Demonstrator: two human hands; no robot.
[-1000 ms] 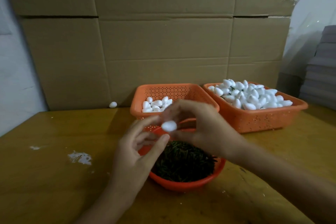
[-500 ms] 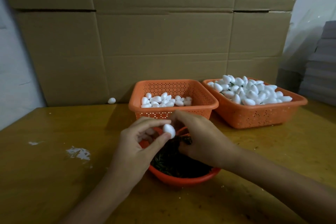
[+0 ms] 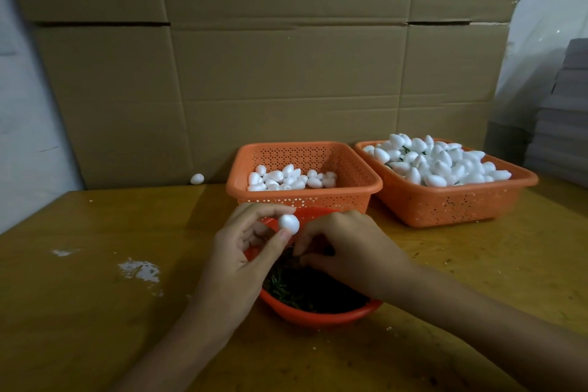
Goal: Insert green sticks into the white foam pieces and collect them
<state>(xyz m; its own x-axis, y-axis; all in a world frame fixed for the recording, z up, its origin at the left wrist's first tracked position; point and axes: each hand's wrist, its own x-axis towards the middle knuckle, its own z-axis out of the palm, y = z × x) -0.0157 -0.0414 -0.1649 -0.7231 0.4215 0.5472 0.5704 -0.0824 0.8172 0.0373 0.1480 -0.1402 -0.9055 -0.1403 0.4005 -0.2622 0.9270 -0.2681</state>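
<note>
Left hand point(image 3: 240, 253) pinches one foam egg point(image 3: 289, 223), axis unclear; right hand point(image 3: 348, 251) curled in stick bowl point(image 3: 318, 317), grasp unclear; two baskets point(image 3: 302, 200).

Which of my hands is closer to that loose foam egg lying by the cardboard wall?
Left. The left hand lies in front and a little right of the loose foam egg; the right hand is farther right, over the bowl of sticks.

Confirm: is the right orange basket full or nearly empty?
Full: white foam pieces heap above the rim of the right orange basket; the middle basket holds only a shallow layer.
</note>
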